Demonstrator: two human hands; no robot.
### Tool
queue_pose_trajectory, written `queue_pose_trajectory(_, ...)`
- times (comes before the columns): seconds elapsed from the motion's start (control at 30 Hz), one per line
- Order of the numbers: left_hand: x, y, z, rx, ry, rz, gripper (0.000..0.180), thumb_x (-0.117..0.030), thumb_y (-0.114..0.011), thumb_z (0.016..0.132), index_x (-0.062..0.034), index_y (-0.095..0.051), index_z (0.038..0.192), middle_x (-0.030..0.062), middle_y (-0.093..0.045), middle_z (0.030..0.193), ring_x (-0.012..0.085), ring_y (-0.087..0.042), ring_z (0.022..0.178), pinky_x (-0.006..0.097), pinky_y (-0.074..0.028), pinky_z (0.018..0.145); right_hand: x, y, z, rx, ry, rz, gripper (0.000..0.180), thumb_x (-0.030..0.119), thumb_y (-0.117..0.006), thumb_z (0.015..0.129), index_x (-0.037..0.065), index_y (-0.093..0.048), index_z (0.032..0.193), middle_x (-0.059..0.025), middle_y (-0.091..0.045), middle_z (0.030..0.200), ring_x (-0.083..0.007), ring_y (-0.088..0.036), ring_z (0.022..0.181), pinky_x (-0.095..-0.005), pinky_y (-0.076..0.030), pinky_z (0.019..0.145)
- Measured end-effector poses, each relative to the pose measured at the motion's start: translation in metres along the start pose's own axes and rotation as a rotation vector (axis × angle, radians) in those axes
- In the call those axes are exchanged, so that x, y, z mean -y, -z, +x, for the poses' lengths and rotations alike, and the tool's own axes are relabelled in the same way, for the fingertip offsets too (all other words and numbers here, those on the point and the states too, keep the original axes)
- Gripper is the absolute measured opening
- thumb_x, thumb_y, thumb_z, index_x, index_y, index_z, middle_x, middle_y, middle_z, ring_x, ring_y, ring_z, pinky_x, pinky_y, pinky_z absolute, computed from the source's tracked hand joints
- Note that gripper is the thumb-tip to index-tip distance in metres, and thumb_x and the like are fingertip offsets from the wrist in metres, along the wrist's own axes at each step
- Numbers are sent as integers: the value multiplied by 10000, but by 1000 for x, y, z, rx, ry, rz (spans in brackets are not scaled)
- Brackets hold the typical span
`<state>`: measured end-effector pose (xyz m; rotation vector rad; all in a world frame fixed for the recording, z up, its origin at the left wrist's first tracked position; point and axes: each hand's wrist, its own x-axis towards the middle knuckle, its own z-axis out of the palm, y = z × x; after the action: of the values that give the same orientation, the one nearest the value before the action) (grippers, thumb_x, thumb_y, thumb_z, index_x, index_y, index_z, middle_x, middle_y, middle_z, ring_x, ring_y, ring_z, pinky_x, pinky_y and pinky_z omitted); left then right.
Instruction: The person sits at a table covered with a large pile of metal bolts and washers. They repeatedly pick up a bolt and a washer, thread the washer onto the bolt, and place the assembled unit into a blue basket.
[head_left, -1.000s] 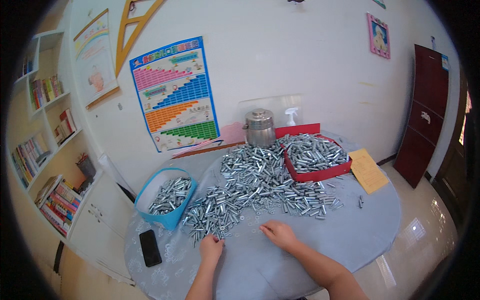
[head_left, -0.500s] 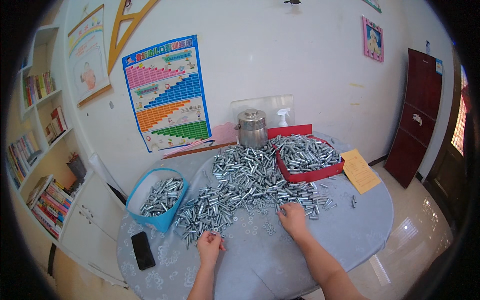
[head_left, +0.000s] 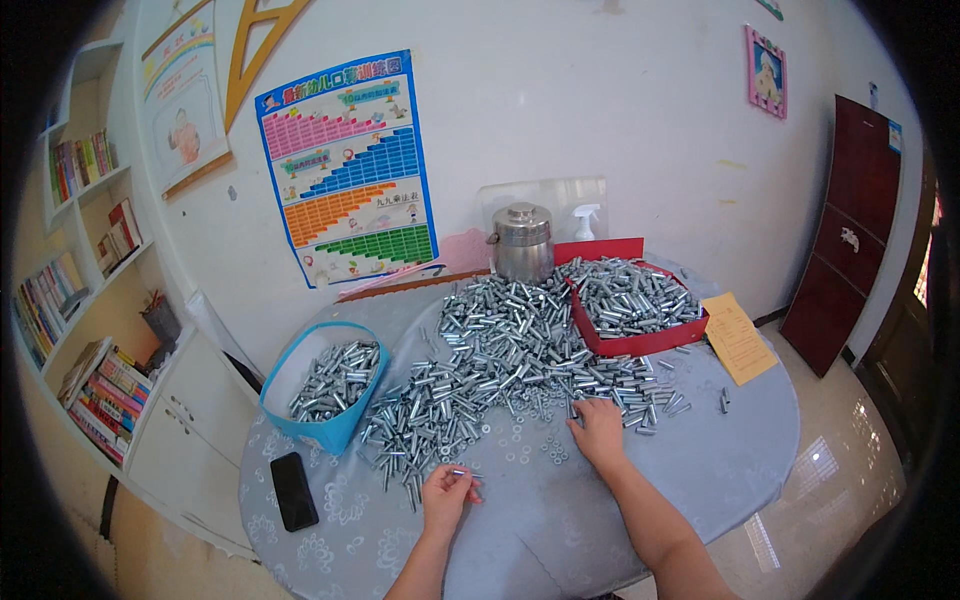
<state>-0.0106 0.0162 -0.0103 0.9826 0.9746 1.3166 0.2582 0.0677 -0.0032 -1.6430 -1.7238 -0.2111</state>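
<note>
A small silvery metal bolt (head_left: 459,473) is pinched between the thumb and fingers of my left hand (head_left: 447,498), low over the grey tablecloth at the pile's near edge. My right hand (head_left: 600,432) reaches to the front of the big heap of metal bolts (head_left: 500,345). Its fingers are bent together among the pieces, and what they grip is too small to make out. Loose metal washers (head_left: 520,450) lie on the cloth between my hands. More bolts fill a blue-rimmed fabric bin (head_left: 330,432) on the left and a red box (head_left: 640,345) on the right.
A black phone (head_left: 293,492) lies at the left on the oval table (head_left: 540,550). Behind the heap stand a steel canister (head_left: 523,245) and a white spray bottle (head_left: 585,222). A yellow paper sheet (head_left: 738,338) rests beside the red box. Bookshelves (head_left: 90,290) line the left wall.
The whole view has shifted, so the table sits slightly farther right. My left hand has moved a little right, and the bolt in it shows more clearly. My right hand stays at the heap's edge.
</note>
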Motion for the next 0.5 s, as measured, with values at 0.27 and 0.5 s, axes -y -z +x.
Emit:
queue_pose_trajectory(0.27, -5, -7, -4, 29, 14, -40, 63, -7, -527, 810, 12, -516, 869, 141, -601, 740, 119, -542, 532, 275, -512, 488, -14, -6, 1, 35, -26, 2, 189, 157, -612, 686, 99, -635, 864, -72, -575, 813, -251, -515, 804, -368, -384, 725)
queue_pose_trajectory(0.5, -2, -6, -4, 18, 23, -52, 69, -13, -531, 810, 17, -527, 872, 149, -603, 757, 111, -541, 534, 277, -516, 498, -3, -1, 1, 27, 107, -7, 176, 177, -628, 676, 111, -638, 840, -77, -573, 800, -254, -519, 801, -372, -371, 744)
